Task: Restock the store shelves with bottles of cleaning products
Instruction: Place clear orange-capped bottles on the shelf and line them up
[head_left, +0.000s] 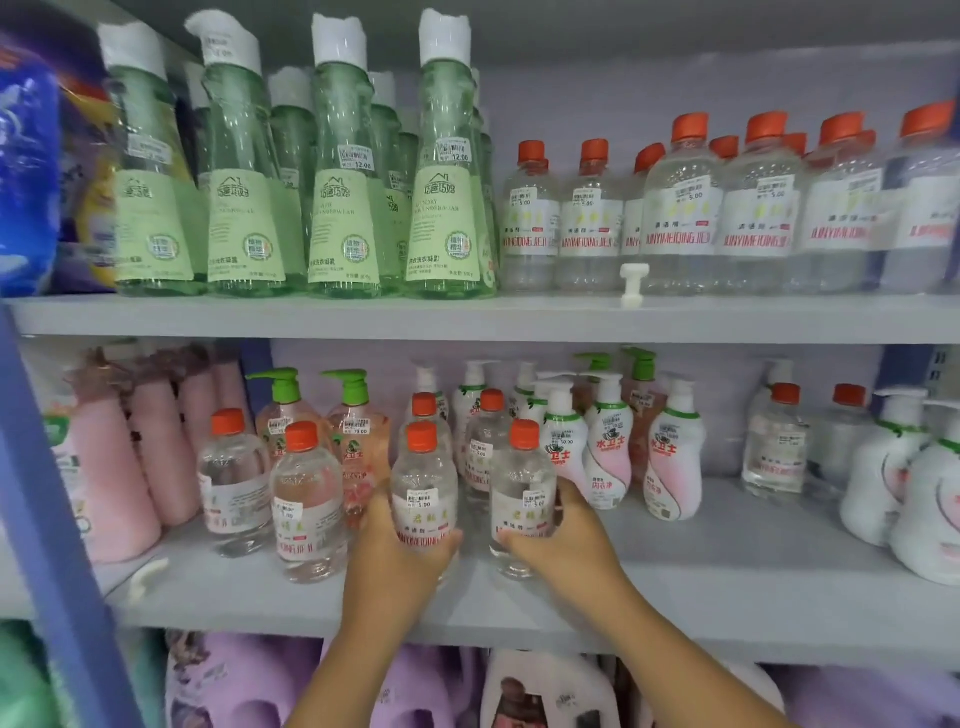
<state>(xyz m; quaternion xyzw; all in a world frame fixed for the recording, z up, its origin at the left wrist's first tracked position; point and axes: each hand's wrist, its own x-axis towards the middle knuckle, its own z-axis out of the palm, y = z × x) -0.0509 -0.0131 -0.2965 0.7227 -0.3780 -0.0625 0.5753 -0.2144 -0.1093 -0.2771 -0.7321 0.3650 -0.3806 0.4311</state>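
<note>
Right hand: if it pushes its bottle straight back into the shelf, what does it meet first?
Probably the clear orange-capped bottle right behind the one the right hand grips; the gap between them is hard to judge.

A small white plastic peg (634, 283) sits well above the right hand (563, 535). A blue upright post (47, 519) stands far to the left of the left hand (400, 551).

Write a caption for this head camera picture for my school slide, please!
Left hand and right hand each grip a clear orange-capped bottle on the middle shelf.
</note>
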